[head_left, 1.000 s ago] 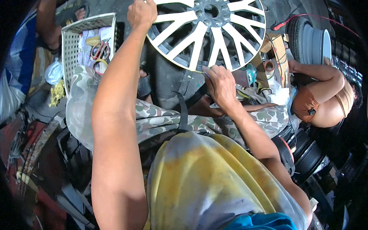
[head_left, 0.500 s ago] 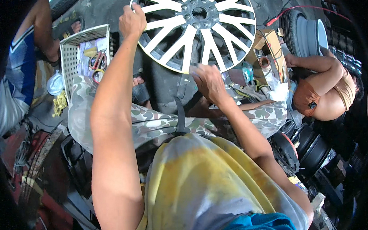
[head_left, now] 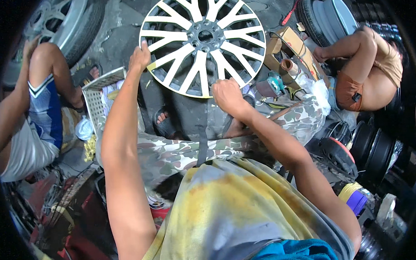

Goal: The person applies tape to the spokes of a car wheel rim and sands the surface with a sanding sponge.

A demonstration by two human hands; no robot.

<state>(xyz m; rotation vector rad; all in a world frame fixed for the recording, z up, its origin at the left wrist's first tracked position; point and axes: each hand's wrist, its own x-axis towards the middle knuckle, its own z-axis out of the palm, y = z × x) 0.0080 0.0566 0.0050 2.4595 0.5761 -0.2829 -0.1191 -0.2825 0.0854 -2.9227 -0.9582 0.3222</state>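
A white-spoked alloy wheel (head_left: 201,68) with a dark hub faces up in front of me, a thin yellow strip like masking tape along its edge. My left hand (head_left: 139,58) is closed round its left edge, thumb uppermost. Just below that hand the yellow strip widens into a small patch. My right hand (head_left: 228,96) is curled into a fist at the near edge, to the right of the middle. Whatever its fingers pinch there is hidden behind the knuckles.
At left stands a pale plastic basket (head_left: 96,104) beside a seated person in blue shorts (head_left: 49,105). A cardboard box (head_left: 301,46) and a teal sander (head_left: 271,84) lie right of the wheel. Beyond them another person crouches by a tyre (head_left: 307,21).
The wheel now appears lower and further left in view, turned to another angle. My left hand has shifted down its left edge; my right hand sits lower, still closed by the near edge.
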